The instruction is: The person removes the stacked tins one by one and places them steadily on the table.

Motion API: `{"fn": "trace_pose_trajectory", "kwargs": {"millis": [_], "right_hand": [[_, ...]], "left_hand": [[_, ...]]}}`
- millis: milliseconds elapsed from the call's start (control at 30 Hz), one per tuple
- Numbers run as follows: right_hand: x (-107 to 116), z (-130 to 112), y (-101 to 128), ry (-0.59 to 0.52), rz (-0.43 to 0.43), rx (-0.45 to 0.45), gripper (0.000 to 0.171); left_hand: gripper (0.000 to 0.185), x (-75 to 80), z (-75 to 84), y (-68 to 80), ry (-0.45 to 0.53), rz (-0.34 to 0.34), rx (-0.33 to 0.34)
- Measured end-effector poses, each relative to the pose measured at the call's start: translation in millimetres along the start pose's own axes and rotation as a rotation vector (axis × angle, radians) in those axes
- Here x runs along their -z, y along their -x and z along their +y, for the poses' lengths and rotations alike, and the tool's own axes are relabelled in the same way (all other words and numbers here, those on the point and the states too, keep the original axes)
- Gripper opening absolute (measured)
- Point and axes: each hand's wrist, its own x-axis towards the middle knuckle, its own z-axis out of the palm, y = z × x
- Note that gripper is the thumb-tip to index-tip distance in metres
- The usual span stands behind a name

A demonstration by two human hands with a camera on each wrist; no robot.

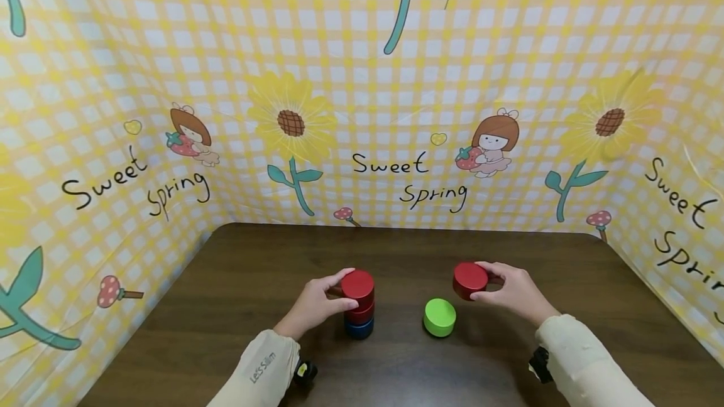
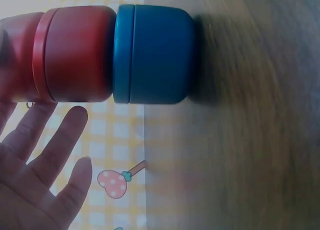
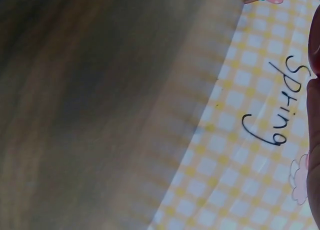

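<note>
Head view shows the stacking partly done: a blue tin (image 1: 359, 328) stands on the desk (image 1: 226, 306), a red tin (image 1: 361, 313) sits on it, and a second red tin (image 1: 358, 285) is on top, gripped by the left hand (image 1: 314, 305), whose thumb and fingers curl round its side. By my reading that top tin is just being seated or steadied, so the pile counts three. Two tins are not yet on it. The right hand (image 1: 511, 294) holds another red tin (image 1: 469, 280), fingers wrapped round it, lifted off the desk and well to the right of the pile. A green tin (image 1: 440, 317) lies loose on the desk between the two hands, nearer the right one and just below the tin it holds.

From the left wrist, the pile appears from the side and close up: the blue tin (image 2: 155, 52) rests flat on the wood and the red one (image 2: 75, 55) meets it squarely, lids and bodies lined up, which the head camera cannot confirm from above. Fingers (image 2: 50, 145) appear spread beside the pile here, while the grip on the top tin falls mostly out of frame.

From the right wrist there is only blurred desk (image 3: 100, 115) and the checked backdrop (image 3: 260, 140) with the word "Spring"; a dark red edge at the far right may be the held tin, but I cannot tell.
</note>
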Motion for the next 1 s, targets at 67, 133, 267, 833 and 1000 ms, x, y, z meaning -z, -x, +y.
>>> {"fn": "trace_pose_trajectory", "kwargs": {"millis": [67,133,267,833,1000], "right_hand": [[0.4,4.2,2.9,0.004,0.005,-0.007,0.056],[0.6,7.4,5.2,-0.001,0.010,-0.017,0.055],[-0.2,10.7,7.5,-0.009,0.024,-0.032,0.056],[-11.8,23.0,13.2,-0.107,-0.020,-0.156,0.059],[-10.0,24.4,12.5,-0.109,-0.057,-0.163,0.060]], "left_hand": [[0.061,-0.3,0.7,0.2,0.007,0.002,0.011],[0.061,-0.3,0.8,0.6,0.006,0.008,0.012],[0.062,0.3,-0.3,1.0,-0.002,0.015,0.007],[0.060,-4.5,-2.6,-0.3,-0.001,0.028,-0.010],[0.062,-4.2,-3.1,-0.1,0.011,0.033,0.010]]}}
